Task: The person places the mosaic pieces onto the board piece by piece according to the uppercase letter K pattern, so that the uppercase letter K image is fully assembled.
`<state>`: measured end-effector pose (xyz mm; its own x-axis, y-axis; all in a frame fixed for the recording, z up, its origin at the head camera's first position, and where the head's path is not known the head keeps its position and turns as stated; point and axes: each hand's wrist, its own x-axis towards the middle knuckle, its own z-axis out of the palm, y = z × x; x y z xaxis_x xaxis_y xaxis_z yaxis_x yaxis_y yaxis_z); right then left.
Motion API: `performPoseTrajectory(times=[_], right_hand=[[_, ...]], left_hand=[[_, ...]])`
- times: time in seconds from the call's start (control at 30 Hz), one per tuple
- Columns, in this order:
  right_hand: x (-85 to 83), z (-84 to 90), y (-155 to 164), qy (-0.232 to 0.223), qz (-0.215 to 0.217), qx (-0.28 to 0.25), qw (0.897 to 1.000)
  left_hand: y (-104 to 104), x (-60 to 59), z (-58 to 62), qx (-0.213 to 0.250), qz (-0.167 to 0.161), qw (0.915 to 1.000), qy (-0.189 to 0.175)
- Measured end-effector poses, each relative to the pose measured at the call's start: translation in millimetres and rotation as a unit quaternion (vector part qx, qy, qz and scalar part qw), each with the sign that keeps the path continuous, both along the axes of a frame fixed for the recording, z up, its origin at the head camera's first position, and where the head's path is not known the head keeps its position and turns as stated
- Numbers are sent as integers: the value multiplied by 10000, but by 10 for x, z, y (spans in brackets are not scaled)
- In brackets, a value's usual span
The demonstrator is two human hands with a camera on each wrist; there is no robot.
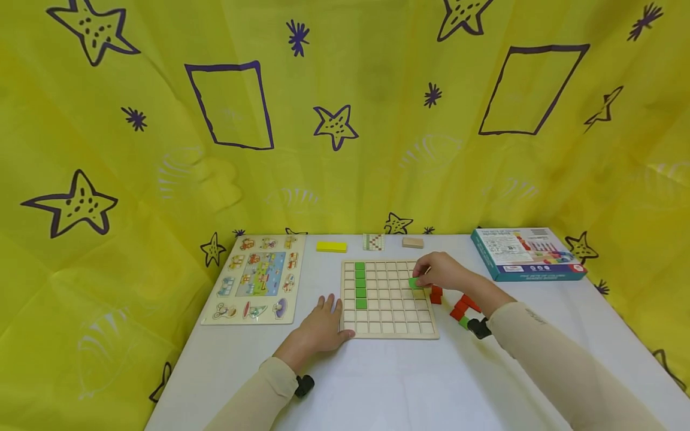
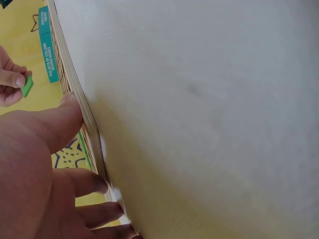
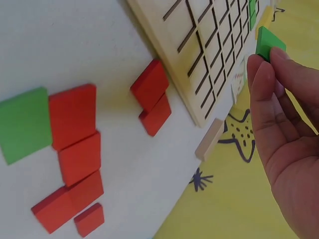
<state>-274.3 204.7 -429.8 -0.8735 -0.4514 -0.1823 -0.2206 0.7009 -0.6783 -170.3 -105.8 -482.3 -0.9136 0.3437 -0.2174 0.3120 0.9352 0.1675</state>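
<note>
- Two hands logged. My right hand (image 1: pixel 441 272) pinches a green tile (image 3: pixel 269 43) between fingertips and thumb, held over the right part of the grid board (image 1: pixel 377 326), above its upper rows. My left hand (image 1: pixel 322 326) lies flat, fingers straight, against the board's near-left corner.
- One green column (image 1: pixel 360 286) already sits in the board's second column from the left.
- Risk, as I judge it: the pinch takes only the tile's edges, so it could tip out and land skewed across the cell dividers.
- Risk: the right wrist hangs just right of the board over loose red tiles (image 1: pixel 459 306) and a spare green piece (image 3: pixel 22 123); a low forearm could scatter them.
- Risk: if the left hand lifts, the board may slide on the white table (image 1: pixel 404 383) when the tile presses in.
- Behind the board: yellow block (image 1: pixel 331 246), plain wooden block (image 1: pixel 412 242), small card (image 1: pixel 374 242).
</note>
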Motion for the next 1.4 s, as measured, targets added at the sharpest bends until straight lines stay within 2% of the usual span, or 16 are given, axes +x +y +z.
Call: performPoseTrajectory(times=[0.37,0.67,0.87,1.1,1.4], right_hand=[[-3,-87,-244,-112,47,-325,9994],[73,-125,-425,-104,366,-612,9974],[116,-157,-561,27,480,-585,9971],[169,-190,-709,-275,565,-753,9952],[194,-304,-851,-188,624,-612,9960]], left_hand=[[-3,7,14,-22,-25,10000,-11],[14,8,18,-7,-49,10000,11],[9,10,33,40,34,10000,-59],[-1,7,33,127,87,9998,-91],[-2,-6,41,99,70,9999,-58]])
